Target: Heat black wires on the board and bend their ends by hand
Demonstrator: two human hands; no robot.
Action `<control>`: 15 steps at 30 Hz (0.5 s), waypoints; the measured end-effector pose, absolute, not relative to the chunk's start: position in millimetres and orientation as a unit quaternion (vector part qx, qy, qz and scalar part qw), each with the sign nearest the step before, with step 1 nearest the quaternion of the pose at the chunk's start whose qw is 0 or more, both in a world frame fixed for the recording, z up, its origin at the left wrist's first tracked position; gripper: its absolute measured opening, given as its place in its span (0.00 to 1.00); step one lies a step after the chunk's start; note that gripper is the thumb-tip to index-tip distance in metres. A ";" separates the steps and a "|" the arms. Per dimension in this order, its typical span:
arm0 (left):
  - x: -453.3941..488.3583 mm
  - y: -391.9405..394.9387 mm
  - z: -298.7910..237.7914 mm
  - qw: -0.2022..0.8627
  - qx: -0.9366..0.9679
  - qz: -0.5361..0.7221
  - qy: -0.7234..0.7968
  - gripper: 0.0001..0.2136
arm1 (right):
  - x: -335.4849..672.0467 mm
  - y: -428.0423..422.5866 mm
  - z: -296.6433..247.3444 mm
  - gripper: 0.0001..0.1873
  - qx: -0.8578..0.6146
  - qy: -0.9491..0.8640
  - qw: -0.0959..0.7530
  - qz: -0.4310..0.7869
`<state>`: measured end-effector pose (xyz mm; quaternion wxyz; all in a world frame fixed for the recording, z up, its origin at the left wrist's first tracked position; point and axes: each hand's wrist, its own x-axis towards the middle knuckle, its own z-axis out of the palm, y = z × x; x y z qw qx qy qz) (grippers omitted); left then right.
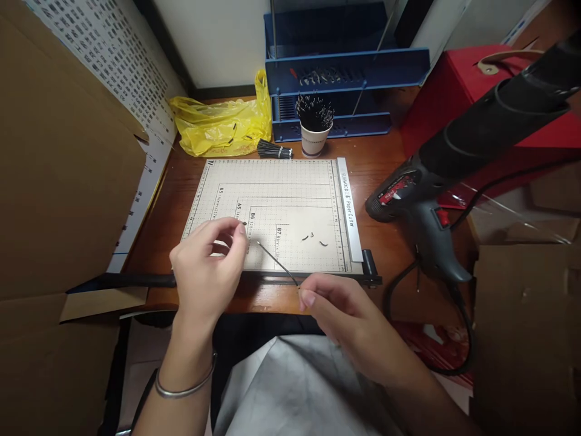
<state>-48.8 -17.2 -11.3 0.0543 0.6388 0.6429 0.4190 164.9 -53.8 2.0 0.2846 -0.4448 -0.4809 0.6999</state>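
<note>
My right hand [345,312] pinches the near end of a thin wire [278,263] that slants up and left over the near edge of a paper cutter board [272,181]. My left hand [209,272] hovers just left of the wire's free tip, its thumb and forefinger pinched on a tiny dark piece [244,223]. A few short dark pieces [313,239] lie on the board near its right side. The cutter's black handle [136,280] lies along the board's near edge.
A grey heat gun [422,200] with its cord lies right of the board. Behind stand a cup of black pieces [314,130], a small black bundle [275,150], a yellow plastic bag [218,124], blue trays [345,72] and a red box [458,91]. Cardboard boxes [59,169] flank both sides.
</note>
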 end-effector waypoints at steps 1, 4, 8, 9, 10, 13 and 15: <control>-48.6 -15.4 -12.9 0.054 0.658 0.398 0.636 0.04 | 169.2 -52.2 1.8 0.13 -0.461 -0.499 0.283 0.677; -38.8 -11.5 -18.9 0.073 0.714 0.328 0.614 0.06 | 183.5 -42.1 -1.3 0.15 -0.541 -0.580 0.278 0.542; -15.8 -6.5 -28.0 0.101 0.731 0.288 0.609 0.06 | 195.4 -22.0 -7.4 0.16 -0.652 -0.654 0.217 0.315; -11.6 -5.1 -29.5 0.105 0.732 0.286 0.609 0.06 | 196.1 -17.7 -8.6 0.15 -0.672 -0.659 0.196 0.276; -8.6 -3.8 -30.4 0.107 0.732 0.285 0.610 0.05 | 196.1 -14.1 -9.6 0.14 -0.687 -0.661 0.175 0.246; -7.2 -1.6 -29.5 0.121 0.734 0.278 0.608 0.04 | 194.0 -8.0 -11.4 0.11 -0.713 -0.664 0.122 0.189; -9.3 -1.7 -26.7 0.136 0.738 0.275 0.601 0.04 | 192.5 -7.2 -12.1 0.09 -0.721 -0.661 0.112 0.174</control>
